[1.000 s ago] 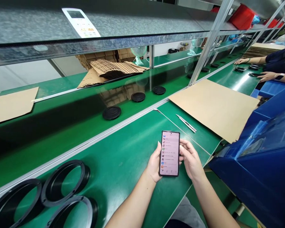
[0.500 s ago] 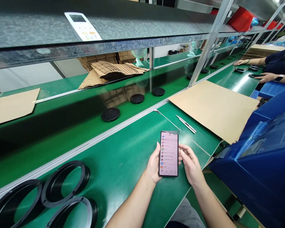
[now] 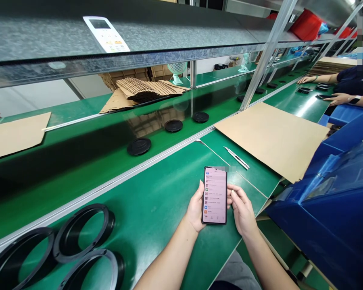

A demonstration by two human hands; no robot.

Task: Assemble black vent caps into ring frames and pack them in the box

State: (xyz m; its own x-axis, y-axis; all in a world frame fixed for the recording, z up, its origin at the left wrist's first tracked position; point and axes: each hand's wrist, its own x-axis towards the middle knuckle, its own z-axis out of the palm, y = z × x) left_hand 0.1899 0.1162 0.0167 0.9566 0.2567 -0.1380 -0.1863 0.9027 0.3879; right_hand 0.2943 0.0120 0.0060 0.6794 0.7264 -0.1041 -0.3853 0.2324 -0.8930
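Note:
My left hand (image 3: 196, 209) is wrapped round the left side of a smartphone (image 3: 214, 197), its thumb along the edge. The phone stands tilted toward me above the green bench, its lit screen listing rows with small icons. My right hand (image 3: 242, 209) is closed at the phone's right edge, its fingers curled and the thumb near the index finger. Those fingertips touch the phone's side, partly hidden by it. Beyond the phone a utility knife (image 3: 236, 157) lies on the bench. Three black rings, one of them a black ring (image 3: 84, 233), sit at the lower left.
Black discs, including a black disc (image 3: 139, 146), lie on the green conveyor belt (image 3: 103, 169). A cardboard sheet (image 3: 275, 137) covers the bench at right, beside blue bins (image 3: 326, 209). A remote control (image 3: 105, 34) rests on the shelf overhead. A co-worker's hands (image 3: 339, 99) are at far right.
The black discs on the belt have shifted slightly to the left. Both of my hands and the phone stay almost in place. The co-worker's head has come slightly further into view.

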